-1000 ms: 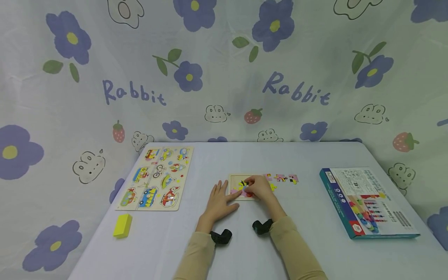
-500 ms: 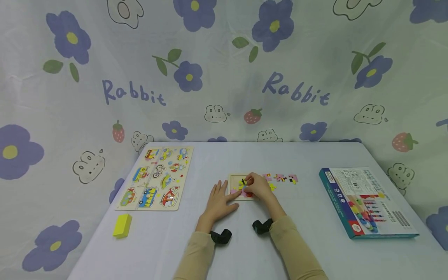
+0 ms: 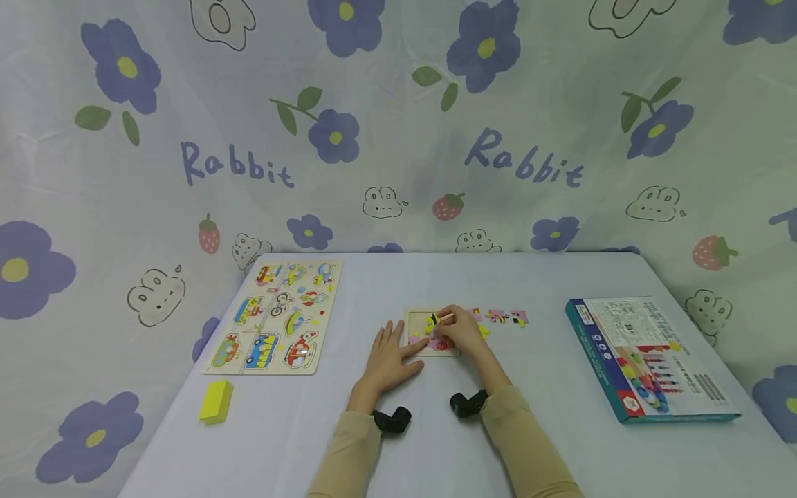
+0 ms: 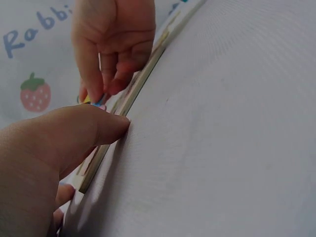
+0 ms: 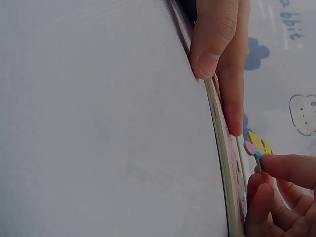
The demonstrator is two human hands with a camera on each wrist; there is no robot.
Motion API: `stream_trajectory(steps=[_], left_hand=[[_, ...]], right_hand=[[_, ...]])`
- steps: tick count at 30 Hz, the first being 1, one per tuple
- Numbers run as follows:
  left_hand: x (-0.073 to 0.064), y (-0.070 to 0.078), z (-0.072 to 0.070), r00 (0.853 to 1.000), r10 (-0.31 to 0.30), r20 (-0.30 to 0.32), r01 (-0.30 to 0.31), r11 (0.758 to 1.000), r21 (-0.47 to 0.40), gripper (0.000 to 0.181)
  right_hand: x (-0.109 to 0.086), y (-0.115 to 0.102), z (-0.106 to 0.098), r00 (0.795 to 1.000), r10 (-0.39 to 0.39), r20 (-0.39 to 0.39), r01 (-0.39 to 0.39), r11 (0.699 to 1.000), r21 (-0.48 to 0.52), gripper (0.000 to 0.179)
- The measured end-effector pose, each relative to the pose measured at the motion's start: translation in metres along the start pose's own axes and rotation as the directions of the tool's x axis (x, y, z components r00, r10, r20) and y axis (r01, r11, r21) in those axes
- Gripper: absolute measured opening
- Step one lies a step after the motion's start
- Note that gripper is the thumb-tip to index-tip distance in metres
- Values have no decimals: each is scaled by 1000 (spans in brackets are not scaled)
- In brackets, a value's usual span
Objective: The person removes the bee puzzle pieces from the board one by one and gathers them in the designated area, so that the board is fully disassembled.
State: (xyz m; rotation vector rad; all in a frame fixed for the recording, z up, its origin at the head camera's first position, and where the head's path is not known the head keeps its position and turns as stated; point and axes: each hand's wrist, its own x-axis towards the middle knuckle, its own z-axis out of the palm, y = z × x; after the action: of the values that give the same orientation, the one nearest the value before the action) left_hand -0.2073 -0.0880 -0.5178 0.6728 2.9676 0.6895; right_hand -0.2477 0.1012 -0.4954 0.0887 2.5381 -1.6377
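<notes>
A small wooden puzzle tray [image 3: 415,319] lies at mid-table, with pink pieces fitted along its near side. My left hand [image 3: 389,358] rests beside it with fingers spread; the index finger lies over the tray's near left part. In the left wrist view the left thumb [image 4: 101,126] is at the tray's edge. My right hand [image 3: 462,333] is over the tray's right part, pinching a jigsaw piece [image 5: 256,148] between thumb and finger. That piece is yellow, pink and blue, and tilted above the tray in the right wrist view. The right hand hides part of the tray.
Several loose jigsaw pieces [image 3: 497,316] lie right of the tray, a yellow one [image 3: 484,333] close to the right hand. A vehicle puzzle board [image 3: 274,318] is at the left, above a yellow block [image 3: 216,402]. A flat box [image 3: 654,360] lies at the right.
My right hand has moved slightly up and away with the jigsaw piece, showing more of the red picture on the tray. The left hand stays in place.
</notes>
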Motion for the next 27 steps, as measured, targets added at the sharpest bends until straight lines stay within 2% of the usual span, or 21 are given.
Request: stream_trajectory(steps=[2,5,11,18,25,27], left_hand=[[0,0,0,1000,-1,0,1,1000,-2,45],[0,-1,1,1000,-4,2,4,1000,-1,45],[0,0,0,1000,-2,-1,2,1000,-7,45],[1,-1,1,1000,7,-6,-7,1000,2,46],[1,-2,3,1000,8,-6,-8,1000,-11,47],[1,-3,3,1000,3,0,-3,1000,-8,47]], right_hand=[[0,1,-1,1000,2,-10,-2,1000,14,26],[0,3,-6,999,33,-14,-32,995,95,27],[1,7,-22,993,121,-19,-111,954,278,32],[-2,21,-47,985,163,-49,-137,929,344,36],[-11,35,-69,982,168,-83,-127,920,370,42],[-14,38,-76,975,196,-104,-141,909,393,42]])
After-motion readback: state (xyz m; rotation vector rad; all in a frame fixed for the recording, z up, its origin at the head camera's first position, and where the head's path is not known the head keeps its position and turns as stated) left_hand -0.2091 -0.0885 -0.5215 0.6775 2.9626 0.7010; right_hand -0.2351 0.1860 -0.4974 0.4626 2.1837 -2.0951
